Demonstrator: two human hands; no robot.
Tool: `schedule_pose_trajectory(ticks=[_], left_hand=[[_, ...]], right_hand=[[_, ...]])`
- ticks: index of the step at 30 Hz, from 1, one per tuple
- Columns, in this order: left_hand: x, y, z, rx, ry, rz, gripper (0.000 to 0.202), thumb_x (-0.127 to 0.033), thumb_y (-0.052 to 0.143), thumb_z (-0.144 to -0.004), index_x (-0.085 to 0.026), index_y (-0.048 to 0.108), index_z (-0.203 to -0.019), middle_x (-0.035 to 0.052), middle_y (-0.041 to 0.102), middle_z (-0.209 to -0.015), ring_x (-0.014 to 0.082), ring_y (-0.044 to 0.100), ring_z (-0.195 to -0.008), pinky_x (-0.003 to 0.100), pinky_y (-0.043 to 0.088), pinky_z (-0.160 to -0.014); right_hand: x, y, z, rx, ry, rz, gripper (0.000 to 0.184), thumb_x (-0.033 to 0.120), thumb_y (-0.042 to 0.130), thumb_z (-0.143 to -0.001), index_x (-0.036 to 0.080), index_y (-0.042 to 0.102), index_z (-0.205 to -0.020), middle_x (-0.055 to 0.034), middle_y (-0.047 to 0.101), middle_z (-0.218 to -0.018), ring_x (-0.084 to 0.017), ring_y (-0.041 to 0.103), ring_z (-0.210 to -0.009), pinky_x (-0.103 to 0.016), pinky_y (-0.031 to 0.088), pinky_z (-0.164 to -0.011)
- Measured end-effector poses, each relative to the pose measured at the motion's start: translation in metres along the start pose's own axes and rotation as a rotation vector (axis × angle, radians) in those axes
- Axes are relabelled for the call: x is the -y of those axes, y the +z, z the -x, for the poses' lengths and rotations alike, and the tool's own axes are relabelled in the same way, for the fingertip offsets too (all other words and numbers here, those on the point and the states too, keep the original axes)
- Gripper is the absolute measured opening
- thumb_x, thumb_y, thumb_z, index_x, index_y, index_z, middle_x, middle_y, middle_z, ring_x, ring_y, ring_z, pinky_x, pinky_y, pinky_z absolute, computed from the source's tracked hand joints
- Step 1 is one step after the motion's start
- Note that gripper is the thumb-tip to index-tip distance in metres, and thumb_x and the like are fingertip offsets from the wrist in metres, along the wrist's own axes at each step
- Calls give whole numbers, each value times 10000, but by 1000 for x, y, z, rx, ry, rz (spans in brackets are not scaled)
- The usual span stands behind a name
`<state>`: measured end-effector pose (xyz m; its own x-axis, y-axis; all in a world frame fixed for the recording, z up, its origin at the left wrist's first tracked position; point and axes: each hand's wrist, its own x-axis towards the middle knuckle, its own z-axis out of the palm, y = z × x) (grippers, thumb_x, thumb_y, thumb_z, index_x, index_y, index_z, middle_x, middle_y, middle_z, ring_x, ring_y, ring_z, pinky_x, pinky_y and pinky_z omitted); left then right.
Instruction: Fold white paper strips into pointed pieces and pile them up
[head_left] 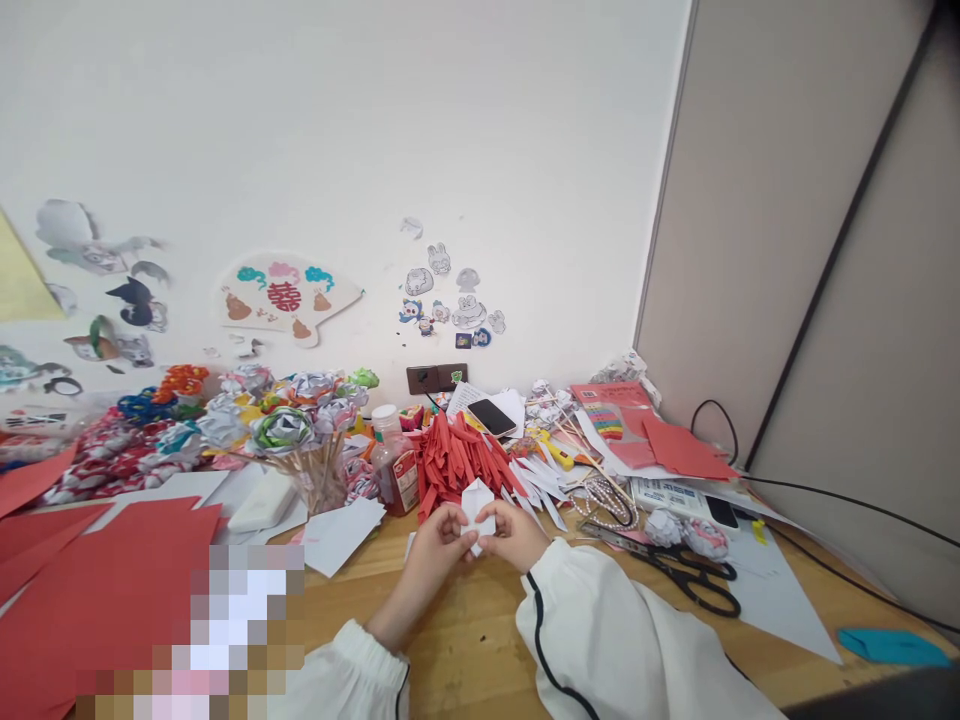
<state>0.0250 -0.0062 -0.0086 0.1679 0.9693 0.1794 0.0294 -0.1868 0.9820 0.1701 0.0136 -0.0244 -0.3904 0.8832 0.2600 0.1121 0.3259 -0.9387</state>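
Folded paper point(478, 502): long axis vertical, tip probably up.

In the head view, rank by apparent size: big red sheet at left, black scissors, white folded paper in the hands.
1. red sheet
2. black scissors
3. white folded paper
The gaps are clear; nothing ties.

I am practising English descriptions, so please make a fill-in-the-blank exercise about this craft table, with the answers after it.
1. The left hand and the right hand together pinch a folded piece of paper whose colour is ____.
2. The black scissors lie on the wooden table, to the ____ of both hands.
3. The phone lies with its dark screen facing ____.
4. Just behind the hands lies a pile of folded strips coloured ____.

Missing words: white; right; up; red.
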Motion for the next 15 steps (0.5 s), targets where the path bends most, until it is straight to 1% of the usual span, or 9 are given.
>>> schedule_pose_trajectory(ticks=[3,7,10,15], left_hand=[[-1,2,0,-9,12,7,236,-291,600,-602,-181,404,-671,-79,482,-505,83,506,-416,193,378,-428],[-1,2,1,-23,3,23,217,-269,584,-618,-182,397,-687,-76,496,-481,92,517,-417,196,384,-429],[-1,2,2,-45,-2,24,203,-246,575,-626,-183,398,-703,-71,512,-492,93,526,-431,199,393,-441],[0,3,3,-66,-12,28,206,-256,577,-617,-185,408,-712,-75,505,-472,105,537,-432,202,393,-433]], right_hand=[[-4,2,-1,-25,11,-44,260,160,546,-614,179,453,-856,73,447,-527,-63,457,-457,-170,352,-444],[-4,5,0,48,57,-183,301,194,532,-639,183,388,-903,44,529,-596,-75,505,-480,-195,398,-476],[-3,7,0,86,80,-226,351,201,553,-620,182,364,-915,34,552,-614,-74,501,-464,-189,389,-446],[-5,9,-1,67,70,-263,400,182,589,-578,177,360,-906,34,551,-606,-80,500,-466,-186,380,-430]])
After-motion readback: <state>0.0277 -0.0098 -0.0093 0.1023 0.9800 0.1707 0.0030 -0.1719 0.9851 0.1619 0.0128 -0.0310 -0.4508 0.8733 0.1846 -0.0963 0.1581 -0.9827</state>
